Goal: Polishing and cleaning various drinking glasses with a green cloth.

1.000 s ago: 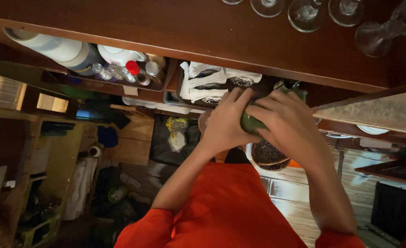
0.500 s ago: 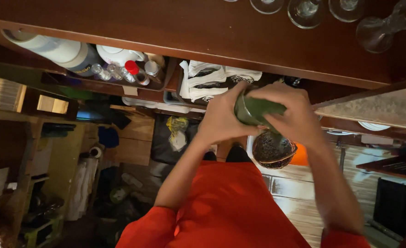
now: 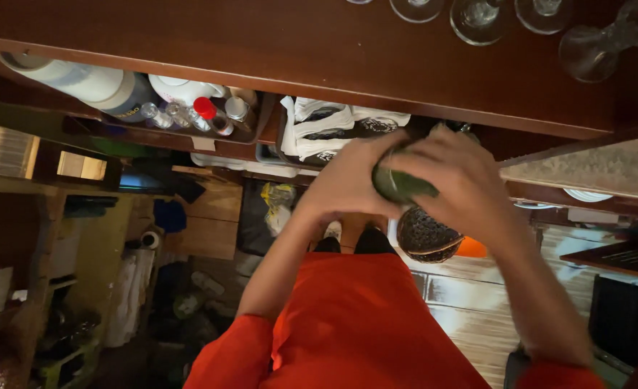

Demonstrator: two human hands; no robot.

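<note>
Both hands meet just below the near edge of the dark wooden table (image 3: 319,50), which fills the top of the view. The left hand (image 3: 351,180) and the right hand (image 3: 456,180) are both closed around a green rounded object (image 3: 398,186), of which only a small strip shows between the fingers; what it is cannot be told. It sits in front of the person's chest, right of centre, directly above a dark mesh basket (image 3: 426,234).

Open room is scarce. The table edge runs close over the knuckles, and a shelf under it crowds the space to the left with a white paper roll (image 3: 81,81), a red-capped bottle (image 3: 207,112) and small clear bottles beside it. Folded white cloths (image 3: 319,126) lie just left of the left hand, almost touching it. To the right a pale stone ledge (image 3: 586,173) juts in near the right wrist. Free space lies only downward, over the orange shirt (image 3: 355,324) and the wooden floor (image 3: 470,302).

Stemmed glasses (image 3: 586,50) stand on the table at the far right, cut off by the top of the view. The right hand is blurred. The lower left is dark and its clutter is hard to make out.
</note>
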